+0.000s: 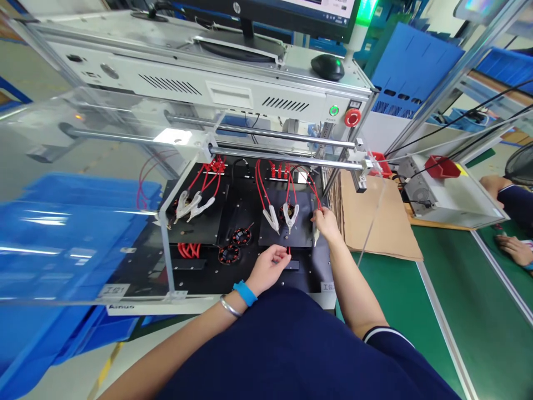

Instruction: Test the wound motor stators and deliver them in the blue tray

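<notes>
My right hand (327, 224) is closed on a white-sleeved alligator clip (316, 235) with a red lead, at the right edge of the black plate (266, 236). My left hand (270, 268) is at the plate's front edge, fingers curled together beside a short red piece (288, 251); what they pinch, if anything, is hidden. Two more white-sleeved clips, one left (271, 218) and one right (291, 218), sit at a round wound coil (286, 211) on this plate. Left of it lie two loose ring-shaped coils, one upper (241, 236) and one lower (229, 254).
Several clips (194, 205) hang over the left plate, behind a clear hinged cover (166, 255). Metal rods (283, 154) cross above the work area. Cardboard sheets (378, 222) lie at right, near a metal box (453, 194). Another person's hand (515, 250) is at far right.
</notes>
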